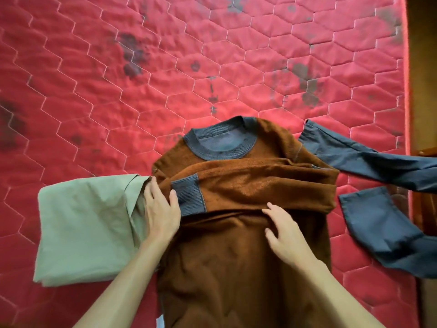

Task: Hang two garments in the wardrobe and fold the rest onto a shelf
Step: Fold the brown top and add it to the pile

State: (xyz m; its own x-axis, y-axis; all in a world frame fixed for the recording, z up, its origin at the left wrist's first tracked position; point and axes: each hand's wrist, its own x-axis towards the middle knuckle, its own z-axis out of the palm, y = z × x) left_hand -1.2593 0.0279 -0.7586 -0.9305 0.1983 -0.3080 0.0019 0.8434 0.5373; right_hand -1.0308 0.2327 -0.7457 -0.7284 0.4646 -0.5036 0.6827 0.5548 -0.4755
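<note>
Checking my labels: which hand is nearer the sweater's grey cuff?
Left. The left hand lies right beside the cuff, thumb at its edge; the right hand rests on the sweater, apart from the cuff, to its right.

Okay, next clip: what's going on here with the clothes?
A person is folding a brown sweater with grey ribbed collar and cuffs on a red quilted mattress. One sleeve lies folded across the chest. The left hand rests at the sweater's left edge beside the cuff; the right hand lies flat on the front. A folded pale green garment sits to the left, and dark blue trousers lie to the right.
</note>
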